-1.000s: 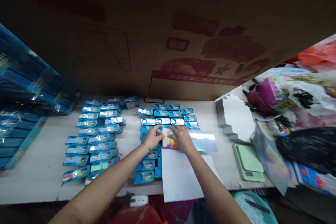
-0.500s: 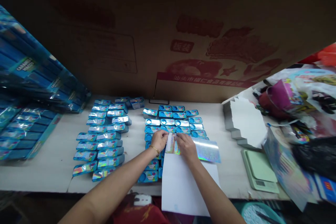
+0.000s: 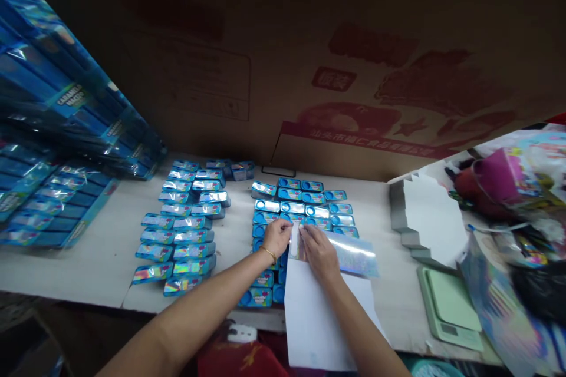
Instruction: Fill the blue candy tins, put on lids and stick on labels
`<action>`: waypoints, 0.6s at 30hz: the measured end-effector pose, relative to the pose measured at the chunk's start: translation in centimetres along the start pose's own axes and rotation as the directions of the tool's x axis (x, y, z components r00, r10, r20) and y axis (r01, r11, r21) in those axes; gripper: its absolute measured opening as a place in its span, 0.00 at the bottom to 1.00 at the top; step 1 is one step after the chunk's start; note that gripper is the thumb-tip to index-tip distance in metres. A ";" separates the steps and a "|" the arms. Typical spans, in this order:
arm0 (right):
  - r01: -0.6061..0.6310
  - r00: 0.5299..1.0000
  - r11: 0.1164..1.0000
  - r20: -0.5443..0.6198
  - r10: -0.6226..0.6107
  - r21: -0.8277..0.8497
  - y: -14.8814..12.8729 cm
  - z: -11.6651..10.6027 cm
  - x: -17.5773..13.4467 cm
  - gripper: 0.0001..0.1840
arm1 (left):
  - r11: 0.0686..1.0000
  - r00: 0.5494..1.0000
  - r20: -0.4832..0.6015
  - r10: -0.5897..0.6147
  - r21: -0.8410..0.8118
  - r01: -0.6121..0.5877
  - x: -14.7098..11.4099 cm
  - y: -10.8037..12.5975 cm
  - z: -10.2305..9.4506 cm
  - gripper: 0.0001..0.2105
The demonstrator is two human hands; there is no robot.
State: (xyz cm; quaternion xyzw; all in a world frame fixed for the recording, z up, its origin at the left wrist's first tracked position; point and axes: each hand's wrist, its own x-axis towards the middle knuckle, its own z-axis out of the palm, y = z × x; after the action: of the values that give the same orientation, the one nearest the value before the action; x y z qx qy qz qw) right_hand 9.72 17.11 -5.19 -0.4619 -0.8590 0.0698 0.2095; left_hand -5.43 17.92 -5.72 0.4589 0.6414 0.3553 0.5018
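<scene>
My left hand, with a bracelet at the wrist, has thumb and forefinger closed at the left end of a shiny holographic sheet. What sits between those fingertips is too small to tell. My right hand lies over the same sheet, its bent fingers pressed on it close to a pale strip. The sheet rests across the top of a white paper, which overhangs the table's front edge. Under and behind both hands stand rows of small blue boxes with round marks on top.
More blue boxes stand in two columns to the left. Blue display packs rise at far left. A large cardboard carton walls off the back. At right are white stepped card pieces, a green scale and a pink bucket.
The view has swung slightly left, so things sit further right. Both hands stay at the sheet's left end, where the pale strip now shows more plainly between them.
</scene>
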 end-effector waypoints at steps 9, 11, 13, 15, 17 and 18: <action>-0.387 0.910 0.797 0.055 0.410 0.464 -4.3 -9.1 5.2 0.07 | 0.903 0.959 0.094 0.268 0.321 -0.284 -0.9 0.7 -0.8 0.08; -0.490 0.850 0.675 0.132 0.509 0.552 -5.1 -9.7 7.0 0.09 | 0.964 0.973 0.006 0.229 0.137 -0.227 -1.0 0.8 -1.4 0.08; -0.571 0.785 0.495 0.260 0.562 0.654 -5.6 -8.6 8.4 0.10 | 0.970 0.989 -0.099 0.111 -0.204 -0.129 -1.3 1.1 -2.7 0.12; -0.626 0.714 0.297 0.378 0.590 0.721 -6.0 -6.4 9.3 0.12 | 0.828 0.994 -0.102 -0.046 -0.560 -0.020 -1.5 1.6 -4.6 0.18; -0.650 0.649 0.149 0.443 0.618 0.745 -6.3 -3.9 9.9 0.12 | 0.659 0.989 -0.047 -0.143 -0.750 0.060 -1.7 2.1 -6.5 0.22; -0.655 0.622 0.100 0.459 0.634 0.749 -6.5 -2.8 10.0 0.12 | 0.623 0.985 -0.043 -0.169 -0.779 0.073 -1.7 2.3 -7.3 0.22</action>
State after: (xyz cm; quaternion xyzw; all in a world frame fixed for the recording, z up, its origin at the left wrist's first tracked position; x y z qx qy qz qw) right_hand 1.07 21.51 2.32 -0.6079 -0.4029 0.5865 0.3523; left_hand -11.82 17.09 -1.33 0.1345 0.4831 0.5865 0.6361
